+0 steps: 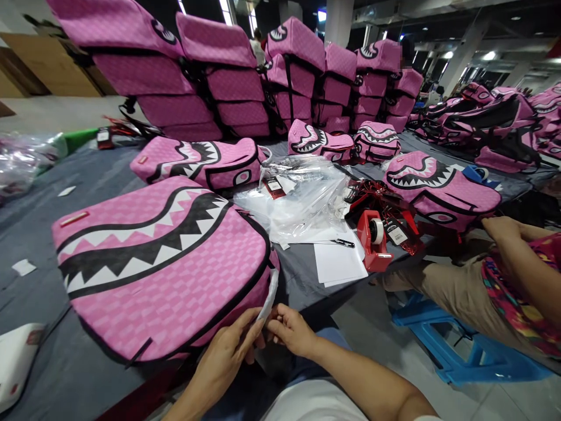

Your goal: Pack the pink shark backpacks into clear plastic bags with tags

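Observation:
A large pink checkered backpack [210,257] with a black-and-white jagged-teeth pattern lies on the grey-covered table, front side up. At its near right edge, my left hand [232,345] is closed around the lower end of a white strip [269,295] that runs up along the bag's side. Close beside it, my right hand [291,330] has its fingers curled together near the same end of the strip. What its fingertips pinch is too small to make out.
A red tape dispenser [374,242], white papers [337,263], clear plastic bags [302,199] and red-black tags lie right of the backpack. Stacked pink bags [236,76] line the back. Another person's hand [504,231] is at the right, near a blue stool [464,345].

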`<state>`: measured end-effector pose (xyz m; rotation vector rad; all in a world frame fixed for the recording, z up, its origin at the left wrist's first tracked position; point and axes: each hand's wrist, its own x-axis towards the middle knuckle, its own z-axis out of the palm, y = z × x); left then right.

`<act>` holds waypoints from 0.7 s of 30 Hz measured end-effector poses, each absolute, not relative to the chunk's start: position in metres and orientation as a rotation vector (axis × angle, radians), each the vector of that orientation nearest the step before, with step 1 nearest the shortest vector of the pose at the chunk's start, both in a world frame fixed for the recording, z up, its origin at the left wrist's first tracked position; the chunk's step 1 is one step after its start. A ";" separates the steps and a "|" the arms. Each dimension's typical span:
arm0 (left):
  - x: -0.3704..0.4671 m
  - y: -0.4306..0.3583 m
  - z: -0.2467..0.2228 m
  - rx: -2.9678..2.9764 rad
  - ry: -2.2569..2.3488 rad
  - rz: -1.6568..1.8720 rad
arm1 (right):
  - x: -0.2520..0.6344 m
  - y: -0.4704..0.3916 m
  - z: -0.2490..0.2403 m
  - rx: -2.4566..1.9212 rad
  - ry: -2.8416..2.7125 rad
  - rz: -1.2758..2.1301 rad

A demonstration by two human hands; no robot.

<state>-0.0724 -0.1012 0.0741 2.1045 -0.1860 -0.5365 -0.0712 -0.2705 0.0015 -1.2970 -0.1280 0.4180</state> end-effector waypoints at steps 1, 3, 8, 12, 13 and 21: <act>-0.072 -0.100 0.073 2.080 -0.181 -0.544 | -0.067 -0.269 0.003 -1.254 -0.126 0.455; -0.072 -0.099 0.072 2.064 -0.169 -0.546 | -0.059 -0.264 0.005 -1.174 -0.123 0.506; -0.073 -0.103 0.075 2.143 -0.194 -0.534 | -0.054 -0.251 0.002 -1.169 -0.012 0.489; -0.074 -0.107 0.079 2.167 -0.165 -0.505 | -0.070 -0.254 0.006 -1.215 0.135 0.408; -0.074 -0.108 0.079 2.168 -0.151 -0.498 | -0.075 -0.257 0.011 -1.163 0.136 0.424; -0.076 -0.102 0.070 2.185 -0.107 -0.420 | -0.071 -0.266 0.034 -0.328 -0.005 0.906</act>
